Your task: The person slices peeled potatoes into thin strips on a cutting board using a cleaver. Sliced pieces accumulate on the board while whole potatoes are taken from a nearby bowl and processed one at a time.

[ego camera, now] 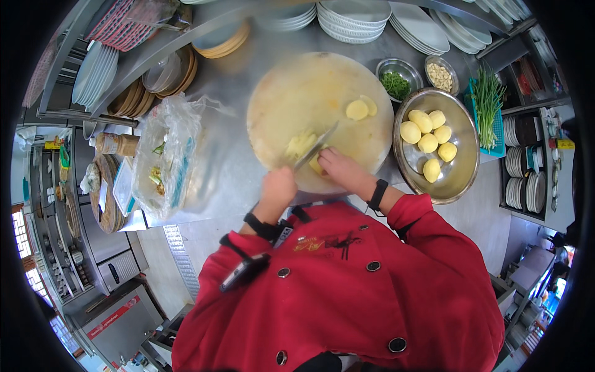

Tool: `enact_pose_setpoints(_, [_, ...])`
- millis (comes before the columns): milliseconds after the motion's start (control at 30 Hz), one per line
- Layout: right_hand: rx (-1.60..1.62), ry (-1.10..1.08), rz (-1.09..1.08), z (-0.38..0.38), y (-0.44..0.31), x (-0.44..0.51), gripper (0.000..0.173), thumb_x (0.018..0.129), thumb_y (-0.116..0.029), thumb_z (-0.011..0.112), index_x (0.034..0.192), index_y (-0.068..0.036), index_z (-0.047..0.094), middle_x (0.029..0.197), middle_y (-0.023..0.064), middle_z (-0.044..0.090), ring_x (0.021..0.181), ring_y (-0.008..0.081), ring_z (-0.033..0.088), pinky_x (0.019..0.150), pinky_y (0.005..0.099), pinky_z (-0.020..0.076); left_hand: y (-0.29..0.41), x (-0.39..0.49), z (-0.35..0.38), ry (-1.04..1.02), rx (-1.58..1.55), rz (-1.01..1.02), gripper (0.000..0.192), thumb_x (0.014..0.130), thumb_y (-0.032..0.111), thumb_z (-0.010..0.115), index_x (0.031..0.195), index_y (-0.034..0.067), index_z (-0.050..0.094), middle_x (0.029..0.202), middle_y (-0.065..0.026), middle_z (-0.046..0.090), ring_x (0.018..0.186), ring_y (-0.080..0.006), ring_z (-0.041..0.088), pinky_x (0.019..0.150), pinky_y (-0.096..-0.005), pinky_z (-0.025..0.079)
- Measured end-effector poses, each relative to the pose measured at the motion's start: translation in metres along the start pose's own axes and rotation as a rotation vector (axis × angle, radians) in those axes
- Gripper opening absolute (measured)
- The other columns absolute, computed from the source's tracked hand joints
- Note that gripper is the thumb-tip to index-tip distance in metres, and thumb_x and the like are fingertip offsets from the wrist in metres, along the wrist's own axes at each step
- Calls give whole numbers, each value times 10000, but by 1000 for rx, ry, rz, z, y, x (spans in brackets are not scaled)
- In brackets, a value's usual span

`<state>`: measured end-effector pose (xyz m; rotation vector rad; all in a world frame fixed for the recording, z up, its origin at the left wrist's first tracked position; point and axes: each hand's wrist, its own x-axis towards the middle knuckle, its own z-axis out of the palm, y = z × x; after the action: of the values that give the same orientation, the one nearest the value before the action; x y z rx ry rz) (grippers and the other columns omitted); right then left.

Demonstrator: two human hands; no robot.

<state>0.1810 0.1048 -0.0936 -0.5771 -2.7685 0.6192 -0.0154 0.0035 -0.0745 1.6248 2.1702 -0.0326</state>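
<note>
My left hand (279, 188) grips the handle of a kitchen knife (320, 143), its blade slanting away to the right over a round cutting board (269, 107). Close to the blade's right side, the fingers of my right hand (341, 168) press on a peeled potato piece (315, 165), which they partly cover. Left of the blade lies a small pile of cut potato (300, 143); the shape of its pieces is blurred. Farther back on the board rest a cut potato piece (357, 110) and a slice (370, 105) partly behind it.
A metal basin (458, 174) with several peeled potatoes (420, 122) adjoins the board's right side. Beyond are bowls of chopped greens (395, 84) and peeled garlic (439, 76), and a teal basket (498, 139) of green stalks. A plastic-lined bin (162, 186) stands left; plates (354, 23) line the back.
</note>
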Motion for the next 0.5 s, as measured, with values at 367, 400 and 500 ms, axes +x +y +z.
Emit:
enact_pose_setpoints(367, [-85,60,-38,1,1,-2,320,745,-128,684,1025,-16,580,1071,111,556,1082,275,550,884,342,526,6,-18,-37,-1,-23,12,141,788,88,595,846,28,709,817,-239,692,798,-415,693,731,-488,559])
enact_pose_setpoints(400, [-90,38,-21,1,1,-1,315,751,-132,676,1027,-14,582,1071,111,559,1076,274,552,885,343,523,12,-24,-41,-36,-27,2,140,791,87,591,850,27,704,816,-238,692,797,-415,693,728,-488,559])
enact_pose_setpoints(500, [-77,32,3,3,1,-1,302,763,-141,657,1027,-13,585,1068,111,564,1059,272,555,883,344,522,23,-34,-48,-98,-16,-26,136,804,83,580,866,26,687,820,-236,693,799,-413,693,723,-488,559])
